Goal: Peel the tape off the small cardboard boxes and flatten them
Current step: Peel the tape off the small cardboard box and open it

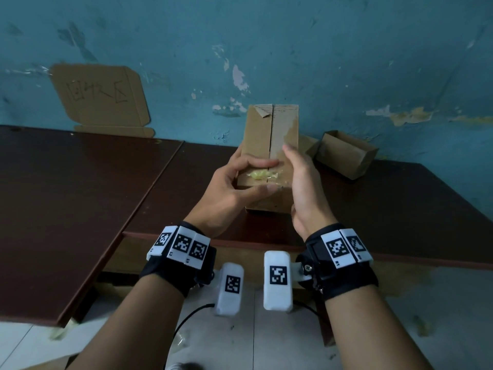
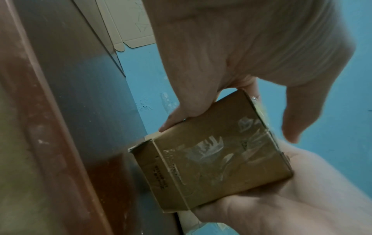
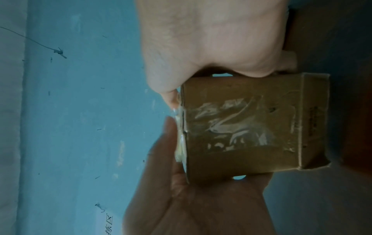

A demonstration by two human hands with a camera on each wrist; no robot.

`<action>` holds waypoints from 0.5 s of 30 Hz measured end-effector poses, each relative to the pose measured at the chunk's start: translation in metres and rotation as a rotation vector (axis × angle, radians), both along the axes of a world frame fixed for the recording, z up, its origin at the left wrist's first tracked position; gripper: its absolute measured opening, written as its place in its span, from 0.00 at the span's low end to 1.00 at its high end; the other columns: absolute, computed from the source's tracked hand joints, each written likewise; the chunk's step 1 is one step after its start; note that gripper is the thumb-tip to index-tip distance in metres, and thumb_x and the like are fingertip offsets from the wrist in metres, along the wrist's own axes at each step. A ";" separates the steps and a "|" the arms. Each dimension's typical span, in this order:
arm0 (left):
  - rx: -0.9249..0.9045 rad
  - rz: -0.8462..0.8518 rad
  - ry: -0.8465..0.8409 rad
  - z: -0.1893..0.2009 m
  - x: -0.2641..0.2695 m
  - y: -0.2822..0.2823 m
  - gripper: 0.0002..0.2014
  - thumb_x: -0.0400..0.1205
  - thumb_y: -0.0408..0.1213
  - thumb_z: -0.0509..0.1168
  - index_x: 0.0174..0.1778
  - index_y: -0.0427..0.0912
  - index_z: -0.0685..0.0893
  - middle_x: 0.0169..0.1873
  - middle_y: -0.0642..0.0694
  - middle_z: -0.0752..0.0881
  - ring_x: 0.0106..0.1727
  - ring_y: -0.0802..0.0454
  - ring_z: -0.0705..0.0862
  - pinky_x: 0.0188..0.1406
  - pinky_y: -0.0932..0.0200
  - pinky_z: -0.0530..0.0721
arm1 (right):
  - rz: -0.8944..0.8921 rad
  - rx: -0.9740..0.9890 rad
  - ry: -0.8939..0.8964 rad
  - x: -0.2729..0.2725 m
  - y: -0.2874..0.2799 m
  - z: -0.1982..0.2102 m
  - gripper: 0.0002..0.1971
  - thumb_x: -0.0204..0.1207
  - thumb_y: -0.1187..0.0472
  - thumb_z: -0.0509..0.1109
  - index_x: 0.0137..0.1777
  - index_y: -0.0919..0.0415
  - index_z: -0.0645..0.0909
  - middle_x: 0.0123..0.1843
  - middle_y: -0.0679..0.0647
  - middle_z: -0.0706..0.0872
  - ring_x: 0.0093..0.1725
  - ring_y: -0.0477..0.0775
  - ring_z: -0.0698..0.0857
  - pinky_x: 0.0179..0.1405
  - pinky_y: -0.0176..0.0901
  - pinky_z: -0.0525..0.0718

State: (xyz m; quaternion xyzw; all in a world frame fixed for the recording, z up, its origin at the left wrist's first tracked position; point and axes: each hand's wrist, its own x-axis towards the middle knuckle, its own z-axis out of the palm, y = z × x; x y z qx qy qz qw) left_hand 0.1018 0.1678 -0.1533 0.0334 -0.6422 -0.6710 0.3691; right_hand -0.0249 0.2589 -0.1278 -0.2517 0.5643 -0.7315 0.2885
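Observation:
A small brown cardboard box [image 1: 262, 134] stands on end, held over the dark table between both hands. My left hand [image 1: 256, 177] grips its left side, with index finger and thumb laid across the front face. Between them sits a crumpled, yellowish bunch of tape [image 1: 262, 175]. My right hand [image 1: 296, 180] holds the right side, fingers reaching behind the box. The wrist views show the box [image 2: 211, 159] [image 3: 241, 127] with wrinkled clear tape [image 2: 209, 147] [image 3: 231, 125] stuck on one face. The top flaps are closed, with a torn corner.
A second small box [image 1: 344, 153] lies open on the table [image 1: 400, 209] at the back right. A flattened cardboard sheet [image 1: 101, 97] with handwriting leans on the blue wall. Another brown tabletop [image 1: 80, 196] adjoins on the left. Tape scraps [image 1: 60, 333] lie on the floor.

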 end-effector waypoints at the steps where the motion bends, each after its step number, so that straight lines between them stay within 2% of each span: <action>1: -0.019 0.032 -0.001 0.000 -0.001 0.000 0.17 0.77 0.36 0.83 0.62 0.46 0.94 0.74 0.35 0.81 0.76 0.35 0.85 0.71 0.41 0.90 | 0.021 0.003 -0.009 -0.001 0.002 0.002 0.27 0.88 0.37 0.70 0.82 0.48 0.83 0.67 0.55 0.95 0.63 0.59 0.97 0.62 0.62 0.95; 4: 0.029 0.067 0.071 0.000 -0.003 0.000 0.13 0.83 0.35 0.79 0.64 0.43 0.92 0.72 0.31 0.85 0.68 0.37 0.91 0.65 0.41 0.93 | 0.039 0.011 0.000 -0.003 0.007 0.006 0.27 0.89 0.33 0.65 0.77 0.48 0.88 0.64 0.56 0.97 0.63 0.60 0.97 0.63 0.62 0.95; 6: 0.099 0.099 0.133 -0.002 -0.004 -0.003 0.15 0.83 0.37 0.78 0.65 0.42 0.91 0.72 0.30 0.87 0.66 0.37 0.91 0.63 0.38 0.93 | 0.014 0.016 0.039 -0.005 0.007 0.007 0.26 0.87 0.35 0.68 0.74 0.49 0.91 0.63 0.55 0.97 0.63 0.59 0.97 0.62 0.60 0.95; 8: 0.164 0.128 0.161 -0.002 -0.005 -0.006 0.16 0.83 0.38 0.79 0.66 0.43 0.92 0.79 0.29 0.82 0.73 0.36 0.88 0.64 0.38 0.93 | -0.042 0.043 0.070 -0.008 0.006 0.006 0.21 0.87 0.40 0.72 0.72 0.51 0.91 0.62 0.53 0.97 0.60 0.55 0.97 0.57 0.53 0.96; 9: 0.188 0.143 0.163 -0.001 -0.007 -0.007 0.15 0.83 0.38 0.79 0.66 0.44 0.93 0.84 0.32 0.78 0.79 0.37 0.85 0.67 0.37 0.91 | -0.077 0.058 0.065 -0.010 0.005 0.004 0.20 0.88 0.43 0.74 0.72 0.51 0.90 0.61 0.52 0.97 0.59 0.53 0.97 0.56 0.50 0.95; 11: 0.246 0.174 0.152 0.000 -0.008 -0.007 0.12 0.84 0.37 0.79 0.63 0.47 0.95 0.90 0.42 0.72 0.85 0.43 0.80 0.67 0.36 0.91 | -0.142 0.077 0.039 -0.013 0.004 0.001 0.23 0.86 0.44 0.77 0.77 0.53 0.87 0.64 0.52 0.96 0.60 0.52 0.96 0.62 0.51 0.95; 13: 0.298 0.200 0.146 0.002 -0.007 -0.005 0.08 0.82 0.39 0.77 0.57 0.48 0.96 0.88 0.46 0.76 0.82 0.47 0.83 0.60 0.41 0.94 | -0.177 0.088 0.012 -0.016 0.003 -0.002 0.30 0.81 0.42 0.79 0.80 0.54 0.85 0.66 0.52 0.94 0.62 0.53 0.95 0.67 0.56 0.93; 15: 0.309 0.221 0.150 0.003 -0.006 -0.004 0.08 0.82 0.41 0.74 0.52 0.47 0.97 0.83 0.46 0.82 0.81 0.48 0.84 0.60 0.42 0.95 | -0.173 0.091 -0.032 -0.019 0.005 -0.004 0.31 0.80 0.41 0.81 0.79 0.54 0.84 0.66 0.53 0.94 0.61 0.54 0.95 0.58 0.52 0.93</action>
